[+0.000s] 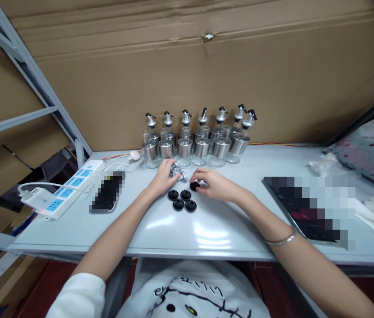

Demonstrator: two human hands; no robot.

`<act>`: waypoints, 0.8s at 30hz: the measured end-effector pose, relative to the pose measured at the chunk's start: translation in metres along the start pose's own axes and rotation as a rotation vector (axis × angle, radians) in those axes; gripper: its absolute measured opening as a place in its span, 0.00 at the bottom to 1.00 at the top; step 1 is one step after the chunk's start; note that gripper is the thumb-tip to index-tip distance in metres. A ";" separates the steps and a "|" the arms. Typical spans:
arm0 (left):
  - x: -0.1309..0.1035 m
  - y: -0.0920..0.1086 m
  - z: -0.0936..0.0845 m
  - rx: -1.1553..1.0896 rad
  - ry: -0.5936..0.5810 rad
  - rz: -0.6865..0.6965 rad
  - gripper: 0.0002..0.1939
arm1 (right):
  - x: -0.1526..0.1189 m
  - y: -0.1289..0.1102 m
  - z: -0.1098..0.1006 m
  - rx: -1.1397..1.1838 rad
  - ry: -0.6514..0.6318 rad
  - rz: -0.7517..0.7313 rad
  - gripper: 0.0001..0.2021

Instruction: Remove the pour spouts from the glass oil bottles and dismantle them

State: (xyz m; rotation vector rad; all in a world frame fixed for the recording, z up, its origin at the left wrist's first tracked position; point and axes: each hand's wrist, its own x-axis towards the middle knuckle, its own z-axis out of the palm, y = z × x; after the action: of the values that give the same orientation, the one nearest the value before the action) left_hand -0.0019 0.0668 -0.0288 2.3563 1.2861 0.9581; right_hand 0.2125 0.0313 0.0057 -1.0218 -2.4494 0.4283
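Black discs (185, 195), four of them, sit close together on the table (240, 234), and just beyond them, a touch to the right, comes the fifth disc (194, 186), pinched between thumb and fingers of the right hand (211, 184)! Over on the left, the left hand (164, 177) curls around the grey parts (183, 173); whether it grips one, I cannot tell. Hands apart, grey parts between them. On the far side, five bottles (185, 148) stand open-necked, spouts (168, 118) topping those behind and at the right end. Looks like the picking-up step, small pieces in play. The next move, I'd judge, calls for a secure pinch and careful alignment.
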 end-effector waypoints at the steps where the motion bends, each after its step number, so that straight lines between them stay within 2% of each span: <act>1: 0.000 0.001 -0.001 0.021 0.006 0.006 0.23 | 0.000 -0.001 0.000 -0.014 0.000 0.006 0.13; 5: 0.000 0.008 -0.010 0.151 0.082 0.007 0.12 | -0.001 -0.007 -0.001 0.008 -0.117 0.050 0.10; 7: 0.001 0.009 -0.020 0.241 0.123 -0.043 0.09 | -0.002 -0.011 -0.003 0.078 -0.178 0.070 0.08; 10: 0.005 0.005 -0.040 0.417 0.238 -0.228 0.11 | -0.002 -0.015 -0.007 0.124 -0.205 0.100 0.07; 12: 0.011 -0.004 -0.055 0.534 0.338 -0.372 0.10 | -0.002 -0.016 -0.009 0.101 -0.170 0.103 0.09; 13: 0.015 -0.010 -0.062 0.593 0.349 -0.451 0.13 | -0.002 -0.016 -0.010 0.085 -0.144 0.097 0.09; 14: 0.019 -0.017 -0.068 0.655 0.289 -0.522 0.17 | -0.002 -0.016 -0.010 0.071 -0.114 0.087 0.10; 16: 0.028 -0.033 -0.079 0.768 0.093 -0.640 0.22 | -0.001 -0.015 -0.010 0.062 -0.054 0.060 0.10; 17: 0.033 -0.041 -0.083 0.774 0.042 -0.662 0.23 | -0.001 -0.014 -0.010 0.070 -0.029 0.047 0.10; 21: 0.046 -0.067 -0.089 0.760 -0.148 -0.630 0.22 | -0.001 -0.014 -0.011 0.103 0.042 0.013 0.09; 24: 0.049 -0.074 -0.089 0.767 -0.199 -0.629 0.24 | -0.002 -0.016 -0.012 0.127 0.105 -0.009 0.09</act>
State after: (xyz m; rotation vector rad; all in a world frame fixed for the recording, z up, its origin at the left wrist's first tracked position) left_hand -0.0906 0.1438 0.0176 2.1344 2.3880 0.0167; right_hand 0.2103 0.0206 0.0220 -0.9553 -2.3021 0.5069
